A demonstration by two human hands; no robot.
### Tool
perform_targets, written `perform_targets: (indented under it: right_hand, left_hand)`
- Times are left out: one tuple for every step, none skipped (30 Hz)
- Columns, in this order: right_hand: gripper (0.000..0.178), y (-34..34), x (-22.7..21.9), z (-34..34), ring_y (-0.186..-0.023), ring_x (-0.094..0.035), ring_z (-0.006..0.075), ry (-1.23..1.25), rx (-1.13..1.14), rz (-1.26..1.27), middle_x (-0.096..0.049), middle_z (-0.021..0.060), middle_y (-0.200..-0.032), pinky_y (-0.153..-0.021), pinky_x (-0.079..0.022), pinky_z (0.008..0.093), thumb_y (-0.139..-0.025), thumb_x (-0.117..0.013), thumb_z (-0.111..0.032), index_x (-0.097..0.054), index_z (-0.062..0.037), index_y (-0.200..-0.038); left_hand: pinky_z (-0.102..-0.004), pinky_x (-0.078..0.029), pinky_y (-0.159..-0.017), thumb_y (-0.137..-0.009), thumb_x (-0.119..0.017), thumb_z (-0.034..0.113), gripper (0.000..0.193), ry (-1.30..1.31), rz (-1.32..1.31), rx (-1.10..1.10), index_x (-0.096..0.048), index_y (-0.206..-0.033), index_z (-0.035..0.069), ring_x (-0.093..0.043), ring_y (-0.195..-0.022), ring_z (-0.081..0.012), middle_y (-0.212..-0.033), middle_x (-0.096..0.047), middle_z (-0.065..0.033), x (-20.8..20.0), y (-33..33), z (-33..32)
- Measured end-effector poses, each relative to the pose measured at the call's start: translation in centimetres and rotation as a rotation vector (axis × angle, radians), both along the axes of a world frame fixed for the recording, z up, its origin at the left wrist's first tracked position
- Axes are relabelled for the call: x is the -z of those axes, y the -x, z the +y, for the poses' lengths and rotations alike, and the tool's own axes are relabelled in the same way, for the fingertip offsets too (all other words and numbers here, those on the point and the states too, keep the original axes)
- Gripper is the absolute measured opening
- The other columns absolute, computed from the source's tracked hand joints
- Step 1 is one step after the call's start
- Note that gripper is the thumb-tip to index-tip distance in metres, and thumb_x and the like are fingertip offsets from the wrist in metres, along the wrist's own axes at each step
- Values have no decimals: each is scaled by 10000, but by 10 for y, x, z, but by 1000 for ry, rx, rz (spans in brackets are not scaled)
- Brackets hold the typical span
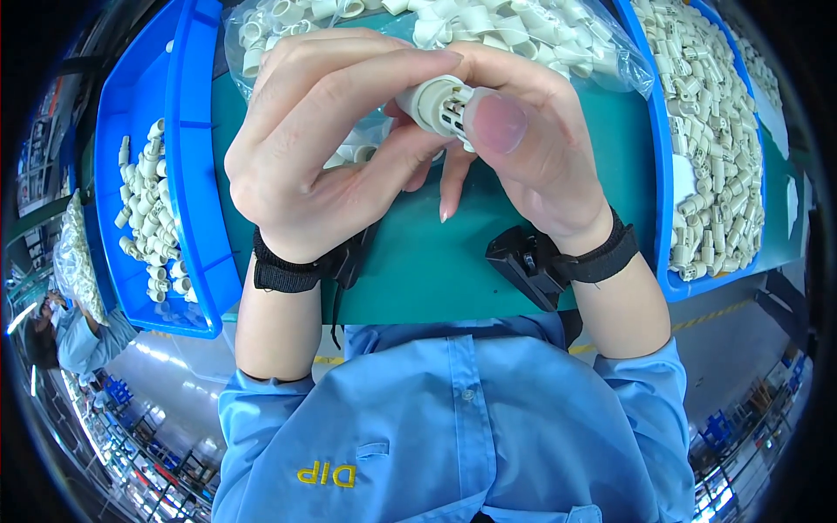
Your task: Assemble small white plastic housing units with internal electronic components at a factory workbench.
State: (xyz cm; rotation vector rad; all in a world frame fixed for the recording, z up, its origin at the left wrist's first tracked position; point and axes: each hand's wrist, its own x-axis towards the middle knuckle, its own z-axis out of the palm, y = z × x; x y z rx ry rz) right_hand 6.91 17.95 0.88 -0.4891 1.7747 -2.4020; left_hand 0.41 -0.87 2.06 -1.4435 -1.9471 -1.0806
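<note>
Above the green table mat, both hands meet around a small white plastic cylinder [429,105]. My left hand [301,144] pinches its round collar between thumb and fingers. The thumb of my right hand [545,157] presses against the slotted end piece [454,115], which has dark slits and sticks out of the collar. Some right-hand fingers curl behind the cylinder, and one points down below it. My palms and fingers hide the far side of the cylinder. A black strap circles each wrist, with a black device on it.
On the left, a blue bin [202,218] holds loose white plastic caps. A clear bag [602,65] of white sleeves lies at the back. Another blue bin [664,209] on the right is full of small white assembled pieces. The green mat [418,270] lies underneath. Another person [87,344] is far left.
</note>
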Motion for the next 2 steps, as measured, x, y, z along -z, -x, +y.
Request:
perform_targets:
  right_hand:
    - [766, 0, -1, 1, -903, -712, 252, -9, -10, -13, -658, 196, -1098, -526, -602, 295, -894, -646, -578, -558, 81, -1274]
    - [792, -1, -3, 1, -930, -708, 254, -16, -26, -33, -654, 202, -1106, -533, -605, 297, -889, -648, -587, -540, 80, -1303]
  left_hand:
    - [-401, -520, -922, -751, -777, 8, 374, 3, 14, 16, -684, -1108, -55, -663, -1030, -306, -1084, -701, -169, 0, 1, -1]
    - [-403, -520, -927, -757, -773, 5, 373, 6, 29, 32, -681, -1113, -54, -663, -1035, -311, -1091, -701, -172, 0, 2, -1]
